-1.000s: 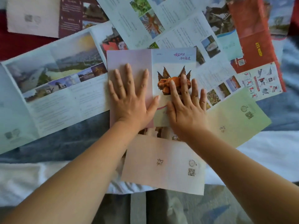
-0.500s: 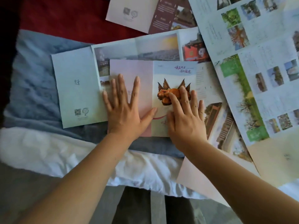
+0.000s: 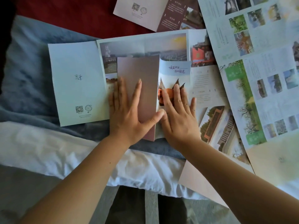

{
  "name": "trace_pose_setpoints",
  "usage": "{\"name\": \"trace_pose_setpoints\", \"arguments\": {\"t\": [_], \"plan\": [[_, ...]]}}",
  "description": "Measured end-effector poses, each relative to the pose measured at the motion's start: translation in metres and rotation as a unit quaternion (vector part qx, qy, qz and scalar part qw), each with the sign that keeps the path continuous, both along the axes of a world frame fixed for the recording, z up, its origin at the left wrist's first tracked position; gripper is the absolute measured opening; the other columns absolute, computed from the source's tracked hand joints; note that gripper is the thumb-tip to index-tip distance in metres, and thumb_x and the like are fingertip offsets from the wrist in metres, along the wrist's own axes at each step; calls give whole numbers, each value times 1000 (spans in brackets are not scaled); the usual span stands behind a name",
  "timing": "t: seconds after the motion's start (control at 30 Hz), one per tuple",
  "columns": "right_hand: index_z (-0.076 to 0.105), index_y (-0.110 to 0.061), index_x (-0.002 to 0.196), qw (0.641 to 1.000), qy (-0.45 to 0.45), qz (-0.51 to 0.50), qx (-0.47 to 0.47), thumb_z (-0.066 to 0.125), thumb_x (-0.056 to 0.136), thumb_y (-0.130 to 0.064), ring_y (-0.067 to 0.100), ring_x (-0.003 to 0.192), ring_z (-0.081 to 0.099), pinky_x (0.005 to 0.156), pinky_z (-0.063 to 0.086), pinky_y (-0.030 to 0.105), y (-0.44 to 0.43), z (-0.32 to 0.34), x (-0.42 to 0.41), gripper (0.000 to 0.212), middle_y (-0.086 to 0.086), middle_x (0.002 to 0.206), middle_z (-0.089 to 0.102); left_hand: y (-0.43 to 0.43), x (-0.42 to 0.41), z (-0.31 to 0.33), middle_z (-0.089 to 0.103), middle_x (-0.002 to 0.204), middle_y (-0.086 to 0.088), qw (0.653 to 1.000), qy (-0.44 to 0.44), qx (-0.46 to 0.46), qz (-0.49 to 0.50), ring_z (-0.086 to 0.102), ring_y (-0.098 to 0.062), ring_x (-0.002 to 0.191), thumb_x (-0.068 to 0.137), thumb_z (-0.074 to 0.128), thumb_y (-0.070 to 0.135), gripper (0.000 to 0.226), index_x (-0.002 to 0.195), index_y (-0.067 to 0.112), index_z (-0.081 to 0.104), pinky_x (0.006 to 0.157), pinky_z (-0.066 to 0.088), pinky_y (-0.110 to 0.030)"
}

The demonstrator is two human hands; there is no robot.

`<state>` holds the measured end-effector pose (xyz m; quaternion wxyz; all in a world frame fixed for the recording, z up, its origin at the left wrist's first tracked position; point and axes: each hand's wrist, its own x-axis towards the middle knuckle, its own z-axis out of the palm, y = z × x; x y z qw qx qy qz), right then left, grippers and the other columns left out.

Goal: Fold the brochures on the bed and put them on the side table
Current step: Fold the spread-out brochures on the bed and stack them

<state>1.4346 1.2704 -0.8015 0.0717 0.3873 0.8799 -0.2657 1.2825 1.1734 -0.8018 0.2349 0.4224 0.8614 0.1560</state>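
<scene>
- Nearest the camera, two bare forearms reach over the bed's white sheet (image 3: 64,152) and blue blanket (image 3: 29,75); the side table is not in view.
- The left hand (image 3: 127,113) lies flat, fingers spread, on the brochure's pink flap (image 3: 139,88); it grips nothing, only presses, with the thumb out along the flap's right edge.
- The right hand (image 3: 178,117) is likewise open and flat, fingers splayed on the brochure's picture panel (image 3: 174,73), beside the flap and just touching the left thumb.
- This brochure sits at the bed's near edge, on top of a pale blue brochure (image 3: 77,81) that is unfolded beneath it; the flap's right edge stands slightly lifted, so the fold looks half made.
- My judgement: thin glossy paper, very light, limp when lifted by one corner, and likely to slide on the sheets under it. It creases easily and keeps any wrong crease.
- Best hold, I think: pin one panel with a flat palm, pinch the free edge of the flap between thumb and fingers, swing it over, then run the fingers along the fold.
- Farther off lie more open brochures: a big green-and-white sheet (image 3: 258,62) to the right and a maroon one (image 3: 161,12) at the top, on the red cover (image 3: 72,15).
</scene>
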Motion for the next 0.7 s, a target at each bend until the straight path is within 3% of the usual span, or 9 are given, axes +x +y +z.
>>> {"name": "trace_pose_setpoints", "arguments": {"t": [0.13, 0.23, 0.33, 0.37, 0.47, 0.57, 0.63, 0.7], "plan": [[-5, -35, 163, 999, 9, 30, -22, 7, 105, -50, 18, 157, -17, 126, -8, 55, -8, 11, -19, 61, 0, 173, -8, -3, -6, 18, -3, 172, -6, 994, -99, 43, 15, -12, -19, 158, 85, 38, 81, 96, 162, 40, 0, 126, -7, -53], [-10, -36, 160, 998, 32, 38, -36, 6, 103, -52, 18, 157, -18, 126, -12, 51, -14, 22, -35, 61, -1, 172, -8, -5, -16, 34, 21, 169, 4, 980, -152, 120, 36, 14, -15, 157, 95, 46, 55, 79, 163, 37, 10, 127, 12, -52], [-14, -38, 157, 996, 72, 41, -39, 15, 106, -51, 15, 156, -20, 126, -12, 46, -20, 31, -53, 60, -8, 170, -13, -9, -29, 57, 39, 162, 9, 957, -231, 172, 46, 39, -3, 145, 104, 47, 31, 68, 162, 42, 12, 116, 36, -18], [-13, -37, 158, 995, 82, 41, -39, 16, 107, -51, 14, 156, -20, 127, -10, 46, -21, 34, -60, 60, -11, 169, -14, -11, -37, 65, 44, 158, 8, 957, -229, 174, 43, 48, -3, 139, 106, 46, 27, 67, 162, 43, 12, 110, 42, -15], [-6, -35, 162, 993, 97, 47, -49, 25, 109, -49, 13, 157, -17, 128, -6, 44, -25, 38, -83, 62, -11, 171, -12, -23, -62, 79, 59, 147, 1, 973, -145, 173, 54, 67, -14, 112, 105, 39, 28, 62, 162, 38, 18, 93, 58, -31], [1, -33, 164, 992, 82, 76, -64, 30, 108, -49, 15, 158, -14, 129, -1, 45, -32, 35, -103, 65, -7, 172, -9, -36, -80, 76, 65, 135, -10, 992, 57, 109, 38, 70, -28, 99, 100, 54, 18, 64, 160, 21, 32, 77, 59, -41], [-1, -34, 164, 990, 65, 102, -66, 31, 108, -48, 17, 157, -15, 128, -2, 43, -39, 31, -116, 66, -7, 171, -13, -45, -88, 64, 59, 140, -15, 988, 143, 46, 29, 66, -33, 109, 95, 63, 17, 69, 158, 18, 36, 85, 58, -43], [-1, -35, 164, 989, 39, 132, -54, 35, 108, -46, 19, 157, -19, 128, -5, 42, -45, 25, -128, 67, -6, 171, -17, -53, -93, 50, 42, 154, -19, 987, 152, -13, 44, 56, -36, 128, 99, 58, 27, 66, 160, 23, 32, 101, 50, -45]]}}
